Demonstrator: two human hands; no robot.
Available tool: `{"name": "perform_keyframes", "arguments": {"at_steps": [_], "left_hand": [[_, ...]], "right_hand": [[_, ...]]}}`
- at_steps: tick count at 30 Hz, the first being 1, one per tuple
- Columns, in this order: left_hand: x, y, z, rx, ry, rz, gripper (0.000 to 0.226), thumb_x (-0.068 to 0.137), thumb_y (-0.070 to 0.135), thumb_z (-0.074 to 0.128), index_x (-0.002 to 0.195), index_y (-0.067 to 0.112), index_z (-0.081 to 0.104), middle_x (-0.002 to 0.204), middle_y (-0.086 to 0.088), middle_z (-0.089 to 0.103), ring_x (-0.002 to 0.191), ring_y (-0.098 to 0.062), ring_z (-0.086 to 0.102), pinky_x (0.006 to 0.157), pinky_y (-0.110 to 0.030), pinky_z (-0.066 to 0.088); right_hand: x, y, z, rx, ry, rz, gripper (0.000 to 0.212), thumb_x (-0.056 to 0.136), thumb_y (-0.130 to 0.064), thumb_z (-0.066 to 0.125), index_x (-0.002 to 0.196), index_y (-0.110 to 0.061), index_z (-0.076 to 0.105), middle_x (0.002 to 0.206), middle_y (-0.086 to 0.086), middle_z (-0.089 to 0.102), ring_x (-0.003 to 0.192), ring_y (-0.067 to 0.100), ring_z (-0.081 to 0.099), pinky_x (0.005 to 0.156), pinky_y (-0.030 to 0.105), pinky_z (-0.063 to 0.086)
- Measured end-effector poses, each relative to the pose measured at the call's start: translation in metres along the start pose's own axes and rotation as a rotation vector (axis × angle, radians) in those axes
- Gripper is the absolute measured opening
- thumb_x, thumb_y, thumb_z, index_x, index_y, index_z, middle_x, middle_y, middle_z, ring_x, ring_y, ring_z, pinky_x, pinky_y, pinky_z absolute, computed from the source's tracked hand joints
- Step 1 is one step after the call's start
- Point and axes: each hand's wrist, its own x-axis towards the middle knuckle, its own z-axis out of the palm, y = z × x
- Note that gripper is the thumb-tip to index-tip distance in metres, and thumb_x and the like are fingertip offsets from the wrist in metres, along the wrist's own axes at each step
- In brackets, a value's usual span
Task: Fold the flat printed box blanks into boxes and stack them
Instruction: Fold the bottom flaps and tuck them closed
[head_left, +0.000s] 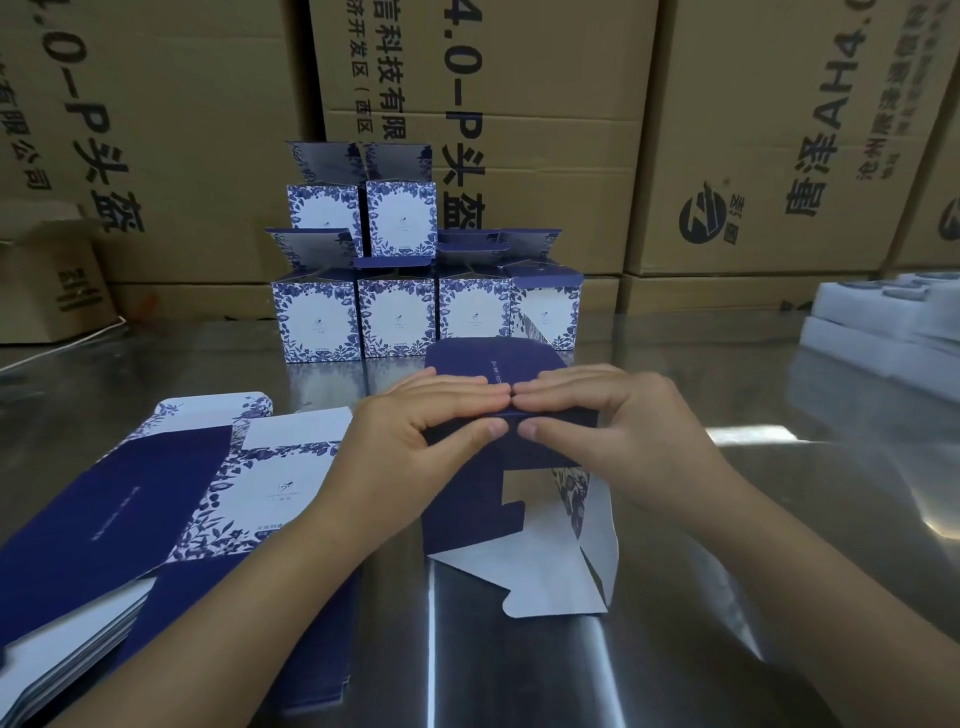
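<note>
A half-folded navy and white box blank (498, 499) stands on the steel table at centre. My left hand (415, 431) and my right hand (602, 421) pinch its top fold from either side, fingertips meeting in the middle, thumbs underneath. Its white inner flaps (545, 571) splay toward me. A pile of flat blanks (156, 509) with blue floral print lies at the left. Behind, several folded boxes (400, 317) stand in a row with two more (363, 213) stacked on top, lids open.
Large brown cartons (545, 130) wall off the back of the steel table (727, 519). An open small carton (47, 280) sits at the far left. White foam trays (893, 322) are piled at the right edge.
</note>
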Motion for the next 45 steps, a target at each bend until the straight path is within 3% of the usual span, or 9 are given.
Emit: {"name": "perform_keyframes", "arguments": {"at_steps": [4,10,19,26,34,45], "left_hand": [[0.000,-0.002,-0.005,0.049,0.037,0.000,0.025,0.075,0.028,0.068,0.100,0.033,0.066,0.103,0.022,0.066,0.111,0.003,0.056,0.105,-0.019,0.034],[-0.003,-0.005,-0.004,0.083,0.130,0.031,0.026,0.075,0.025,0.070,0.100,0.025,0.069,0.103,0.014,0.067,0.107,-0.003,0.059,0.101,-0.036,0.042],[-0.001,-0.007,-0.004,-0.025,0.145,-0.056,0.022,0.073,0.029,0.069,0.096,0.027,0.070,0.095,0.019,0.068,0.104,0.003,0.060,0.093,-0.012,0.042],[-0.002,-0.007,-0.002,-0.015,0.153,-0.057,0.020,0.077,0.012,0.073,0.094,0.022,0.071,0.094,0.015,0.069,0.100,0.005,0.062,0.092,-0.012,0.043],[-0.002,-0.002,0.003,-0.075,0.089,-0.088,0.022,0.070,0.036,0.068,0.092,0.036,0.070,0.097,0.028,0.068,0.107,0.005,0.057,0.093,-0.008,0.037],[0.000,-0.005,0.000,-0.163,0.079,-0.133,0.018,0.071,0.028,0.069,0.088,0.031,0.072,0.096,0.028,0.068,0.103,0.006,0.060,0.091,-0.007,0.040]], "right_hand": [[0.000,0.002,-0.002,0.008,0.003,0.000,0.030,0.076,-0.016,0.077,0.088,-0.043,0.069,0.091,-0.030,0.066,0.105,-0.011,0.056,0.095,0.007,0.037],[0.000,0.005,-0.005,0.024,0.015,-0.011,0.031,0.076,-0.015,0.077,0.085,-0.043,0.070,0.089,-0.029,0.067,0.102,-0.010,0.058,0.096,0.010,0.040],[0.002,0.011,-0.007,0.055,0.033,0.028,0.028,0.076,-0.014,0.077,0.084,-0.040,0.071,0.092,-0.024,0.069,0.102,-0.008,0.059,0.097,0.011,0.040],[0.002,0.012,-0.007,0.059,0.034,0.029,0.029,0.076,-0.013,0.076,0.084,-0.041,0.071,0.091,-0.026,0.068,0.103,-0.009,0.058,0.096,0.011,0.040],[-0.002,0.012,-0.003,0.119,0.044,-0.021,0.029,0.083,-0.008,0.070,0.089,-0.037,0.072,0.097,-0.017,0.071,0.107,-0.002,0.058,0.100,0.022,0.043],[-0.001,0.011,-0.002,0.186,-0.012,0.022,0.031,0.082,-0.005,0.069,0.091,-0.034,0.072,0.100,-0.020,0.070,0.110,-0.006,0.056,0.100,0.013,0.039]]}}
